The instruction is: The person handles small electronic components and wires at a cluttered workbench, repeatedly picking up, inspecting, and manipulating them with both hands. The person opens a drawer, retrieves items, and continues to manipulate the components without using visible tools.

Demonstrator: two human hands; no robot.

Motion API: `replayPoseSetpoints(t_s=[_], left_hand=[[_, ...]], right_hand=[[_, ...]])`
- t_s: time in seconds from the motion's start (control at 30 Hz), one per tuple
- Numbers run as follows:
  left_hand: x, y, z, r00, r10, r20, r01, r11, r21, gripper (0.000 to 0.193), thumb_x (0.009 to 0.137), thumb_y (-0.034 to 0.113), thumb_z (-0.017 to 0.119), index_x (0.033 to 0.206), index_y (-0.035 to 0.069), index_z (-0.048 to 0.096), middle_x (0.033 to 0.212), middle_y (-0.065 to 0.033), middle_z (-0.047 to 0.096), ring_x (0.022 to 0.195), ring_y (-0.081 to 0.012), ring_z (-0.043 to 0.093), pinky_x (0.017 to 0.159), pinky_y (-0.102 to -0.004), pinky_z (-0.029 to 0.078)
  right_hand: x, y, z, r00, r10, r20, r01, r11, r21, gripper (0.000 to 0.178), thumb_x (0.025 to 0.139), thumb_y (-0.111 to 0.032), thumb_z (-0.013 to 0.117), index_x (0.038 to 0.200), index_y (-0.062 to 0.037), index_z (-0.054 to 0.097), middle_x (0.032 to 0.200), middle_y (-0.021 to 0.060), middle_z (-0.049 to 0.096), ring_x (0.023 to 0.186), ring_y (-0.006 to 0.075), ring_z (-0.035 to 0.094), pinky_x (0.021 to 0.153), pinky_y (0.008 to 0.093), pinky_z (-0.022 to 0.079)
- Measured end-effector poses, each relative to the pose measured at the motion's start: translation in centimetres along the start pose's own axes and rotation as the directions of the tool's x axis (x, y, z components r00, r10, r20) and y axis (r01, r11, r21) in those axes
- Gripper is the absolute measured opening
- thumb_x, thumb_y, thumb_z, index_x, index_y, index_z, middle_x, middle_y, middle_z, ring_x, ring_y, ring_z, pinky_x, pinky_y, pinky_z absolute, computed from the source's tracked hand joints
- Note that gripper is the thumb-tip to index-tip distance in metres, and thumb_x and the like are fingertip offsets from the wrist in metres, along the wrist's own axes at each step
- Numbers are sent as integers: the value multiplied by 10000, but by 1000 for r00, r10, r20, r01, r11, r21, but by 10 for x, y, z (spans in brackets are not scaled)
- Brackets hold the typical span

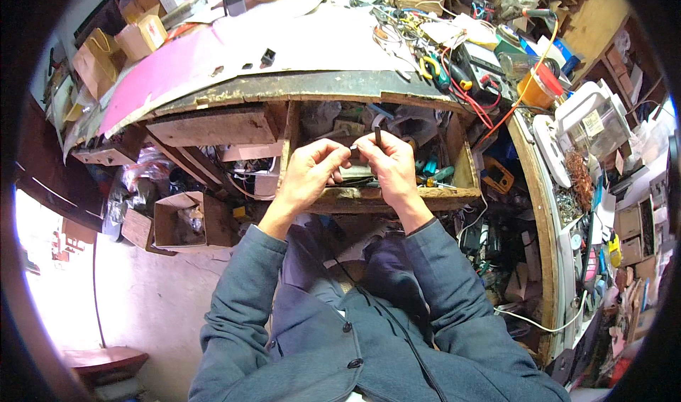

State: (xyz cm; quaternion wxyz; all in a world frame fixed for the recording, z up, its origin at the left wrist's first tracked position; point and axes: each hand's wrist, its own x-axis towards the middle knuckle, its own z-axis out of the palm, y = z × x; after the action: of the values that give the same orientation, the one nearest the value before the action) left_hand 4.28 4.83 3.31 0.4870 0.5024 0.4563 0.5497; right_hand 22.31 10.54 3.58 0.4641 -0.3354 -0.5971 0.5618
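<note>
Both hands are raised close together over a pulled-out wooden drawer (pixel 397 200). My left hand (pixel 306 175) is closed, thumb and fingers pinched; what it holds, if anything, is too small to make out. Just to its right, my right hand (pixel 390 169) is closed around a short, thin black stick-like piece (pixel 377 136) that stands up past the fingers. A tiny whitish bit (pixel 354 147) shows at its fingertips, facing the left hand. The drawer below holds clear plastic bags (pixel 418 124) and green-handled tools (pixel 444 174), partly hidden by my hands.
The bench top (pixel 305 40) carries white and pink sheets (pixel 170 75), with a small black part (pixel 267 57) on them. Pliers (pixel 430 67), tangled wires and an orange tub (pixel 539 86) crowd the right. A cardboard box (pixel 181 221) sits low at the left.
</note>
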Motion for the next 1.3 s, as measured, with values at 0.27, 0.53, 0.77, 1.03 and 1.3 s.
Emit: replayPoseSetpoints(t_s=[0.27, 0.53, 0.77, 1.03, 1.3], left_hand=[[-1, 0, 1, 1000, 14, 8, -14, 998, -58, 165, 1011, 177, 673, 990, 18, 713, 825, -26, 702, 689, -84, 634, 641, -231, 515], [-1, -8, -12, 1000, -10, -16, 8, 993, -120, 177, 990, 182, 681, 939, 15, 708, 789, -45, 693, 674, -113, 640, 641, -262, 520], [-2, -8, -11, 1000, -3, -4, 2, 993, -115, 180, 992, 186, 682, 940, 16, 706, 784, -44, 690, 672, -111, 634, 644, -262, 516], [-3, -10, -9, 1000, -1, 6, 2, 999, -42, 165, 999, 176, 687, 940, 25, 716, 787, -15, 691, 684, -80, 622, 642, -236, 507], [-2, -6, -7, 999, -14, 37, 16, 999, -42, 187, 1019, 190, 654, 956, 23, 711, 810, -28, 701, 701, -98, 638, 672, -247, 519]], right_hand=[[1, 0, 0, 996, 27, 87, -30, 999, 30, 201, 994, -185, 663, 926, -10, 735, 817, -2, 696, 756, 64, 601, 709, 242, 481], [3, 3, 0, 997, -3, 74, 6, 999, -47, 158, 980, -176, 681, 974, -36, 755, 790, -17, 686, 645, 29, 522, 588, 203, 385], [2, 1, 1, 996, 9, 86, -4, 998, -68, 154, 953, -151, 713, 938, -1, 746, 822, 7, 715, 759, 67, 615, 717, 251, 497], [3, 3, 1, 989, -38, 143, 48, 997, -68, 90, 930, -92, 744, 966, -10, 735, 874, -10, 709, 805, 62, 624, 761, 237, 509], [3, 8, -2, 987, -45, 151, 52, 998, -42, 82, 937, -88, 731, 965, -12, 722, 885, -15, 705, 798, 56, 614, 749, 225, 495]])
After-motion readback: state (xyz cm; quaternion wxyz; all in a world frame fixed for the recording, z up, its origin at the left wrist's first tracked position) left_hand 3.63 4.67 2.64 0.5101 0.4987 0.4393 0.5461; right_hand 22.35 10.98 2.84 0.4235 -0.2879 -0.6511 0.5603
